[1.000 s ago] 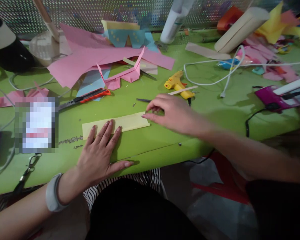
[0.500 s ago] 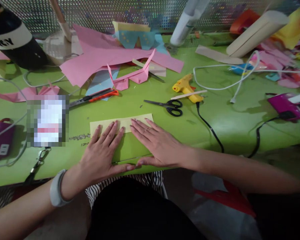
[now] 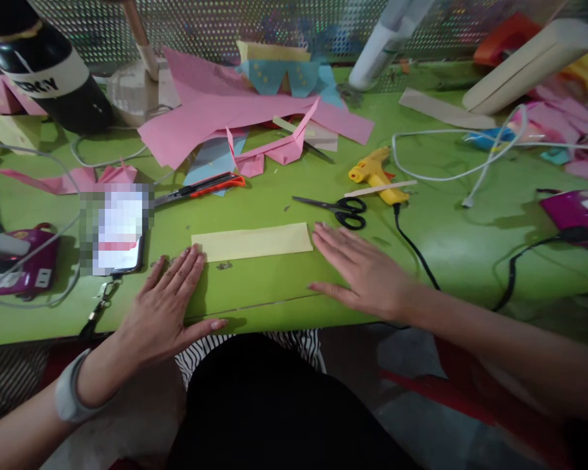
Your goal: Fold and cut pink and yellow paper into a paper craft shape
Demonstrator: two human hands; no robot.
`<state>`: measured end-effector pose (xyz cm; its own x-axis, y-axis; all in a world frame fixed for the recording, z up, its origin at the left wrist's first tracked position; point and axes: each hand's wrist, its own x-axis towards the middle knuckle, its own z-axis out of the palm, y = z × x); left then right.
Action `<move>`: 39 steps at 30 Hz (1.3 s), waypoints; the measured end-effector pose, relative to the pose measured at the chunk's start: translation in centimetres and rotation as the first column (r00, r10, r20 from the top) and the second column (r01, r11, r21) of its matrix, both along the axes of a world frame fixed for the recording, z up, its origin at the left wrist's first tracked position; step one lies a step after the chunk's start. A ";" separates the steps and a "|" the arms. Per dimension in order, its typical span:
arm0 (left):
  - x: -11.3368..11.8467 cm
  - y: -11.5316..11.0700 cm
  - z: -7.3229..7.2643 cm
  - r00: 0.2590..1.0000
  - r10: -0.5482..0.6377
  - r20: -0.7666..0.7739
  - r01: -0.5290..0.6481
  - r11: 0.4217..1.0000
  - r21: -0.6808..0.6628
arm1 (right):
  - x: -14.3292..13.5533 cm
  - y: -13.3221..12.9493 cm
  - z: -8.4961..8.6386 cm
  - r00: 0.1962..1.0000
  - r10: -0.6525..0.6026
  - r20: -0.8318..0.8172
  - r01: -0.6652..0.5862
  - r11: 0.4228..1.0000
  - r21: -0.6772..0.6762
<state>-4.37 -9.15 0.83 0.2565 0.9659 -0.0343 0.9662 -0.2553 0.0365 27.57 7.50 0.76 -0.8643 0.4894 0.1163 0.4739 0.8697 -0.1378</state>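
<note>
Change: both hands were pressing flat on the yellow paper strip (image 3: pixel 253 242) half a second ago; now they have slid off it, outward.
Left hand (image 3: pixel 163 307): open and flat on the green worktop (image 3: pixel 274 287), holding nothing, fingertips just at the strip's left end.
Right hand (image 3: pixel 367 271): open, palm down, empty, just beside the strip's right end.
Strip: lies flat and free near the worktop's front edge.
Scissors (image 3: pixel 340 209): lying behind the right hand, untouched.
Meaning: the smoothing seems finished, I think.

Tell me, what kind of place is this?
Most likely a paper-craft workbench: a green table strewn with pink paper, black scissors and a yellow glue gun. Both hands, left hand and right hand, lie flat beside a yellow paper strip.
</note>
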 end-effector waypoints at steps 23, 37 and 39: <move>0.1 0.0 -0.2 1.000 -0.006 0.007 0.005 0.998 0.055 | -12.8 4.1 1.9 0.929 0.057 0.367 0.322 0.366 -0.873; -0.1 0.3 -0.3 1.000 -0.014 0.010 0.013 0.999 0.050 | -2.5 7.6 3.4 0.846 -0.203 0.492 0.533 0.343 -0.774; 0.0 0.3 -0.2 1.000 -0.005 0.001 0.005 0.999 0.041 | -3.6 7.0 4.1 0.869 -0.214 0.446 0.495 0.344 -0.798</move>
